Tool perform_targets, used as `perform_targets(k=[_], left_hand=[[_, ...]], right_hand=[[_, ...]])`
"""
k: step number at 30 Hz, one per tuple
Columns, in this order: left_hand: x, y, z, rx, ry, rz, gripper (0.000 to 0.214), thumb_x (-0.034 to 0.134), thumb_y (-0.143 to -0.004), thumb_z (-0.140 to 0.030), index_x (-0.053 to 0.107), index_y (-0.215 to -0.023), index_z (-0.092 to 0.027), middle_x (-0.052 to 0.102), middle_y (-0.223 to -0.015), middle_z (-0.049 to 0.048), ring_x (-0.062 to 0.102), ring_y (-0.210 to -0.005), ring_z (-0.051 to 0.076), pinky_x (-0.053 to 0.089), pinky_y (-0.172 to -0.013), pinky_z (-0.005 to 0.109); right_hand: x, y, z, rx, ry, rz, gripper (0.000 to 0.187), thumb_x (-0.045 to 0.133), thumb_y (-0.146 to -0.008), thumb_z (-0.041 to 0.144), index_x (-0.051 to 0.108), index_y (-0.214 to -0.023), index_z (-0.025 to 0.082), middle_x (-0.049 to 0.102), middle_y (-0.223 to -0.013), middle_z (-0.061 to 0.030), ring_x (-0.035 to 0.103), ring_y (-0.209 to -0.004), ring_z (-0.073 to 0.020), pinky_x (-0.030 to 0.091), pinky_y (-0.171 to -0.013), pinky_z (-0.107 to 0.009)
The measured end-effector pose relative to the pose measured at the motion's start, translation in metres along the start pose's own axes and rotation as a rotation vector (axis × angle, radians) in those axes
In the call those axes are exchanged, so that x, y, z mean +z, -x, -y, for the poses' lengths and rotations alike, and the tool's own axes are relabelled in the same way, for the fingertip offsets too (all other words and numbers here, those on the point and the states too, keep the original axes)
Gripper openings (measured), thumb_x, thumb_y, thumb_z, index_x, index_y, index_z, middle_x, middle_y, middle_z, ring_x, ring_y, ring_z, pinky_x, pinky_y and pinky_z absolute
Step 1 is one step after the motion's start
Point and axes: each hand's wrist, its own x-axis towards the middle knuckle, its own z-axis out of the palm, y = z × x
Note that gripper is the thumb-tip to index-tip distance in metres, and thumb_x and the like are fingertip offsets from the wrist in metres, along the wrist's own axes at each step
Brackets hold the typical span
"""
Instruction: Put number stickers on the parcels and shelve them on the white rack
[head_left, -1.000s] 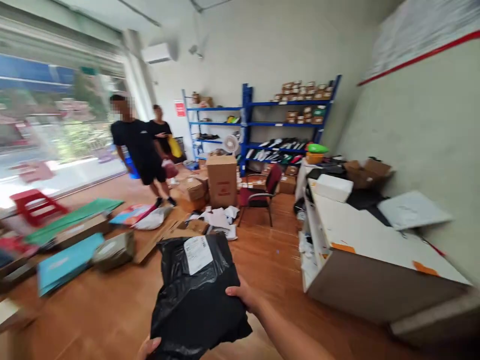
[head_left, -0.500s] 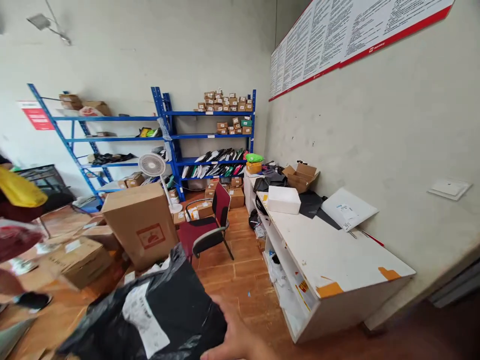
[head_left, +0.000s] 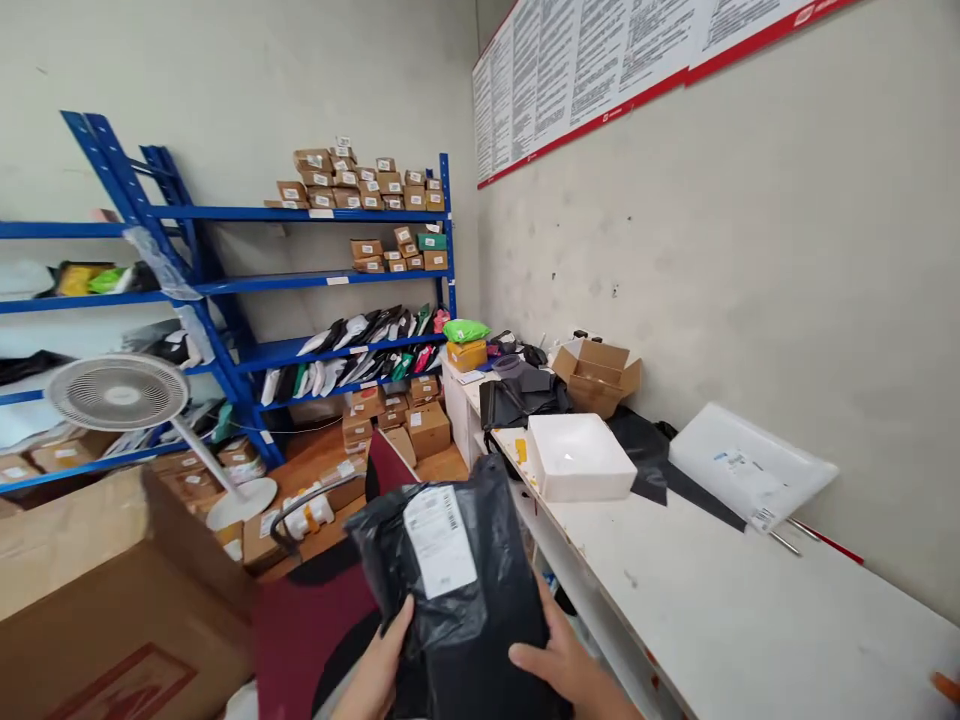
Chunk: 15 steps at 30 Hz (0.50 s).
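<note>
A parcel room with pale walls [head_left: 750,280], blue racks [head_left: 300,213] and a long white table [head_left: 712,620] along the right side. In the foreground a person holds one black parcel [head_left: 480,640] upright in front of the chest, just beside the table's near edge and above a red chair [head_left: 307,630]. The parcel's single white label [head_left: 439,540] faces the camera.

Both hands grip the parcel from below. The left hand [head_left: 375,670] curls its fingers against the lower left edge. The right hand [head_left: 562,665] wraps the lower right side, with its thumb laid across the front. Neither hand is spread free, and neither pinches anything else.

The step in hand appears to be a two-handed hold with the label turned up for reading. The plastic is slack and creased, so any shift of grip would likely call for one hand to bear the weight while the other moves.

By count there are one parcel, one label, two hands and one chair. On the table sit one white box [head_left: 581,460], one open carton [head_left: 596,375] behind it, one white mailer [head_left: 750,465] against the wall and one green bag [head_left: 465,330] at the far end. One fan [head_left: 120,392] stands on the left, above one large carton [head_left: 97,610]. Two rack bays show. The small cartons on the top shelf are too many and too small to count surely. One text board [head_left: 637,60] runs along the right wall.
</note>
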Motion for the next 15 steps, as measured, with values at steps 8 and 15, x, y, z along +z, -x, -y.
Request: perform_targets(k=[8,15], left_hand=[[0.116,-0.363,-0.199,-0.051,0.145,-0.033,0.059,0.059,-0.096,-0.043,0.051,-0.146,-0.012,0.075,-0.112,0.0199,0.073,-0.103,0.033,0.059,-0.096,0.049],[0.075,-0.561,-0.369,0.009,0.079,-0.244,0.058,0.053,-0.098,-0.041,0.047,-0.15,-0.017,0.076,-0.111,0.0145,0.075,-0.099,0.03,0.059,-0.096,0.046]], right_hand=[[-0.146,-0.398,-0.036,-0.074,0.219,0.062,0.098,0.068,-0.086,0.059,0.016,-0.162,0.027,0.03,-0.165,-0.0099,0.024,-0.155,-0.0291,0.021,-0.127,-0.049],[-0.175,-0.731,-0.081,0.428,0.174,-0.104,0.052,0.058,-0.092,0.058,0.063,-0.125,0.019,0.07,-0.106,-0.0064,0.068,-0.091,-0.0205,0.055,-0.085,-0.036]])
